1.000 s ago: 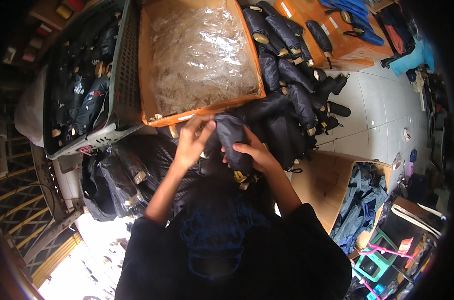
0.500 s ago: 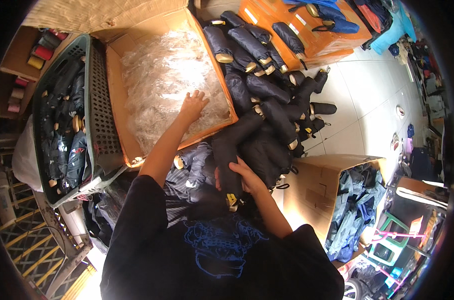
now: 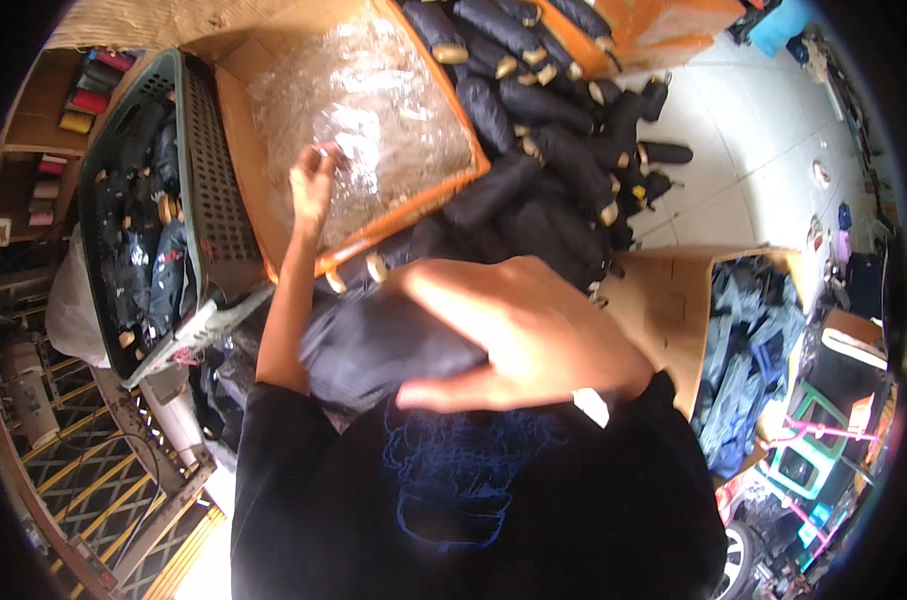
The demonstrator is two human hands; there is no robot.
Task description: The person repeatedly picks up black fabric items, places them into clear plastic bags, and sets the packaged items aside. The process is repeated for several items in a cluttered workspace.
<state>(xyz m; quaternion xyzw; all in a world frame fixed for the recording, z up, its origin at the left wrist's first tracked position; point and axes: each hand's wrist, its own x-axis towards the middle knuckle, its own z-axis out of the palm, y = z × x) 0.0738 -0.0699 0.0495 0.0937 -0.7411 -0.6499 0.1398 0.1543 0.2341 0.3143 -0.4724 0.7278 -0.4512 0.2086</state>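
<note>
My left hand reaches over a cardboard box filled with crinkled clear plastic. Its fingers are pinched on a piece of that plastic. Close before my chest is my right hand, somewhat blurred, with thumb and fingers spread and nothing seen in it. Behind it, dark grey fabric covers my lap, partly hidden by the hand. Black folded umbrellas with pale handle ends lie heaped right of the box, several of them overlapping.
A dark green plastic basket of black umbrellas stands left of the box. At the right, a cardboard carton holds bluish fabric bundles. Thread spools sit on a shelf at far left. An orange-taped box is at the back.
My right hand has let go of a black umbrella and risen toward my chest. My left hand has shifted left over the box and closed from spread fingers onto the plastic.
</note>
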